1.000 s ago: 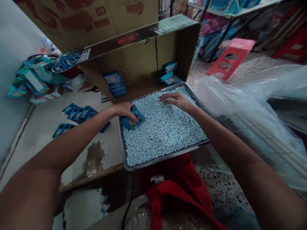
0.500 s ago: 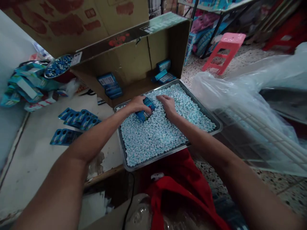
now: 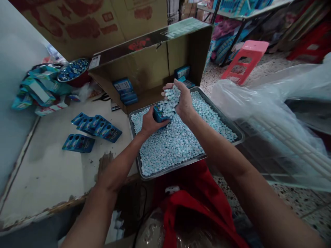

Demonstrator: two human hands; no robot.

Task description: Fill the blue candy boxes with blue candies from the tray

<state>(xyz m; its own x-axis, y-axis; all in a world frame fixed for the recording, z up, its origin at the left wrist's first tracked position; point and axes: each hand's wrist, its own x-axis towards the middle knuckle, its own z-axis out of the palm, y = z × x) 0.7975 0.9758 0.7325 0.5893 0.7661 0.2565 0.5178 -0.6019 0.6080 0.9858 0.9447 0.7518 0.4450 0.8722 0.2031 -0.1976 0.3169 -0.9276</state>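
A metal tray (image 3: 173, 167) is filled with small white and pale-blue tablets (image 3: 168, 148). Above its left half, my left hand (image 3: 149, 123) grips a small blue box (image 3: 158, 115), thumb on the near side. My right hand (image 3: 185, 100) is cupped and tilted beside it, holding a heap of the same tablets (image 3: 172, 98). The heap slopes from the palm down to the top of the blue box, covering its upper end, so I cannot tell how full it is. To the left, several flat blue packs (image 3: 94, 126) lie overlapping on the white table.
Behind the tray, a large cardboard box (image 3: 147, 62) lies on its side with blue packs (image 3: 125, 91) inside. A bowl of blue wrapped pieces (image 3: 73, 70) and crumpled cartons (image 3: 38, 88) stand at left. Clear plastic sheeting (image 3: 240, 96) covers a rack at right; a pink stool (image 3: 247, 58) stands beyond.
My right hand has risen out of the tablets with a heaped handful and moved against the blue box. My left hand has turned the box more upright. The view has shifted slightly left.
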